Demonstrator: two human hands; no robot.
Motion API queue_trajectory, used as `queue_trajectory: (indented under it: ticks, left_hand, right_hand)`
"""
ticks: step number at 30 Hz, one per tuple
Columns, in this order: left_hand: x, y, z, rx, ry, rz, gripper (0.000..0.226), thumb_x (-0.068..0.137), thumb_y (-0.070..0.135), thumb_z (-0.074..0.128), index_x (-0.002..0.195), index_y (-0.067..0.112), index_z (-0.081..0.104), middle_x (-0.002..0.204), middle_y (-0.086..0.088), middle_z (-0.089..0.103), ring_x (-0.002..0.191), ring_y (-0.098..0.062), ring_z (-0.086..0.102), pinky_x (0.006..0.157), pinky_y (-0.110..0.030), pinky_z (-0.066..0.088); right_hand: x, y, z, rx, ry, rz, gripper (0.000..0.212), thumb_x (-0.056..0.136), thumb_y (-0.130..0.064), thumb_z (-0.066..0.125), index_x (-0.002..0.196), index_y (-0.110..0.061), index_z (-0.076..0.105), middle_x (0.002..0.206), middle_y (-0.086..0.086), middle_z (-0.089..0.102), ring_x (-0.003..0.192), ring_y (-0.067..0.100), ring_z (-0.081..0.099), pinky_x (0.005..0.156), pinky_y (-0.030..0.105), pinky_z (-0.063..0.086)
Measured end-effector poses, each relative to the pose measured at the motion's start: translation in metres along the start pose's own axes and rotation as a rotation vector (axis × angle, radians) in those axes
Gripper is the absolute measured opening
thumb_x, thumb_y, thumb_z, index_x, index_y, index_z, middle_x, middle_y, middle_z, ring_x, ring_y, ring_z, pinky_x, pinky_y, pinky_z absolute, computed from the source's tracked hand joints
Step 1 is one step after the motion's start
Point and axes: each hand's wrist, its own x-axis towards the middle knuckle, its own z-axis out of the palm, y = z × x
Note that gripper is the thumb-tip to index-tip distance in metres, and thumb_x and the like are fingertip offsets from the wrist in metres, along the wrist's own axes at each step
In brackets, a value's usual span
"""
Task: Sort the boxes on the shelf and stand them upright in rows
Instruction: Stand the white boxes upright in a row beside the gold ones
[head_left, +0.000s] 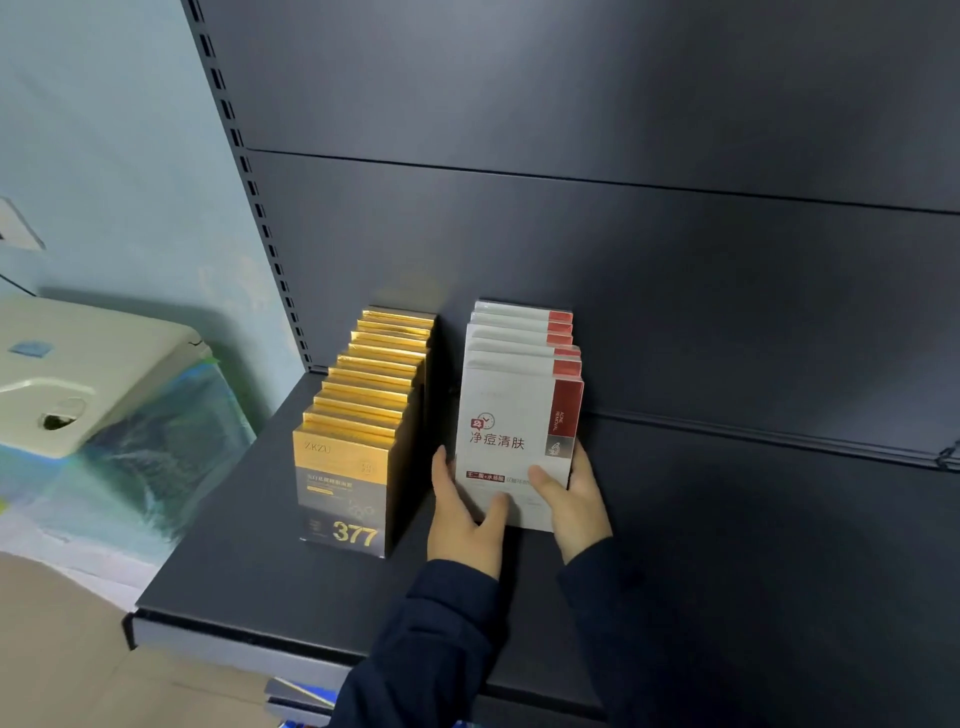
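Two rows of boxes stand upright on the dark shelf (249, 561). On the left is a row of several gold and black boxes (358, 441), the front one marked 377. Beside it on the right stands a row of several white and red boxes (519, 410). My left hand (462, 525) presses the lower left edge of the front white box, thumb on its face. My right hand (576, 499) grips its lower right edge, thumb on the front. Both sleeves are dark blue.
A dark back panel (675, 260) rises behind the shelf, with a slotted upright (249, 182) at its left. Left of the shelf sit a pale plastic lid (78, 374) and a wrapped bundle. The shelf's right half is bare.
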Motion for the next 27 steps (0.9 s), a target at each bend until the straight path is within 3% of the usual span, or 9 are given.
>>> queue_trajectory:
  ticks: [3,6,9,11,14,18,24,25,27]
  left_hand:
    - [0.002,-0.003,0.0,-0.006,-0.008,0.003,0.07,0.089,0.023,0.057,0.146,0.032,0.017,0.128,0.014,0.048,0.112,-0.003,0.047,0.098,-0.024,0.037]
    - [0.004,-0.006,0.001,-0.011,0.005,0.04,0.06,0.083,0.032,0.054,0.139,0.032,0.032,0.131,0.012,0.053,0.118,-0.004,0.05,0.105,-0.035,0.042]
    - [0.014,-0.005,0.001,-0.092,-0.016,0.03,0.071,0.077,0.053,0.046,0.143,0.032,0.027,0.14,0.008,0.047,0.128,-0.01,0.046,0.11,-0.042,0.037]
    - [0.02,0.0,-0.001,-0.161,-0.043,-0.042,0.072,0.075,0.058,0.04,0.142,0.035,0.03,0.14,0.005,0.049,0.127,-0.014,0.047,0.11,-0.045,0.036]
    - [0.025,0.003,-0.002,-0.21,-0.05,-0.049,0.03,0.08,0.048,0.038,0.107,0.052,0.053,0.111,0.015,0.064,0.107,-0.011,0.059,0.099,-0.041,0.046]
    - [0.027,0.003,-0.007,-0.214,-0.062,-0.056,0.025,0.081,0.045,0.036,0.091,0.057,0.056,0.102,0.016,0.066,0.101,-0.013,0.061,0.097,-0.044,0.048]
    - [0.028,0.005,-0.01,-0.171,-0.087,-0.052,0.022,0.089,0.039,0.038,0.098,0.053,0.053,0.104,0.013,0.065,0.097,-0.005,0.058,0.085,-0.03,0.048]
    - [0.026,0.008,-0.011,-0.146,-0.097,-0.052,0.022,0.093,0.036,0.039,0.106,0.048,0.051,0.108,0.011,0.063,0.097,-0.003,0.057,0.083,-0.026,0.047]
    - [0.023,0.006,-0.013,-0.094,-0.112,-0.045,0.045,0.09,0.041,0.037,0.134,0.031,0.041,0.128,0.004,0.057,0.113,-0.01,0.054,0.097,-0.033,0.045]
  right_hand:
    - [0.004,0.003,0.001,0.019,-0.025,0.001,0.058,0.091,0.001,0.055,0.14,-0.023,0.039,0.12,0.0,0.067,0.107,0.018,0.065,0.087,0.038,0.056]
    - [0.006,0.006,0.0,0.029,-0.03,-0.005,0.059,0.088,-0.001,0.059,0.14,-0.023,0.04,0.12,0.001,0.067,0.11,0.021,0.065,0.095,0.048,0.052]
    - [0.005,0.005,-0.001,0.038,-0.038,-0.018,0.064,0.08,-0.009,0.065,0.139,-0.022,0.042,0.119,0.002,0.068,0.111,0.022,0.065,0.096,0.048,0.051]
    - [0.006,0.004,0.0,0.062,-0.062,-0.014,0.061,0.085,-0.003,0.064,0.139,-0.021,0.042,0.119,0.002,0.068,0.109,0.022,0.065,0.094,0.043,0.053]
    - [0.007,0.004,0.0,0.072,-0.083,-0.011,0.055,0.088,0.0,0.06,0.137,-0.019,0.044,0.117,0.002,0.069,0.109,0.021,0.066,0.09,0.037,0.054]
    - [0.007,0.004,0.003,0.054,-0.085,-0.011,0.057,0.084,-0.005,0.063,0.136,-0.02,0.046,0.115,0.0,0.07,0.11,0.021,0.065,0.092,0.038,0.053]
    - [0.006,0.004,0.004,0.055,-0.083,0.008,0.054,0.084,-0.007,0.063,0.135,-0.02,0.048,0.114,0.0,0.071,0.108,0.021,0.066,0.091,0.039,0.053]
    - [0.003,0.001,0.004,0.062,-0.084,0.018,0.057,0.08,-0.012,0.065,0.134,-0.02,0.048,0.114,0.001,0.071,0.107,0.022,0.066,0.09,0.04,0.054]
    - [0.0,-0.001,0.006,0.09,-0.07,0.054,0.062,0.075,-0.018,0.064,0.134,-0.021,0.047,0.116,0.003,0.07,0.106,0.024,0.067,0.091,0.044,0.053]
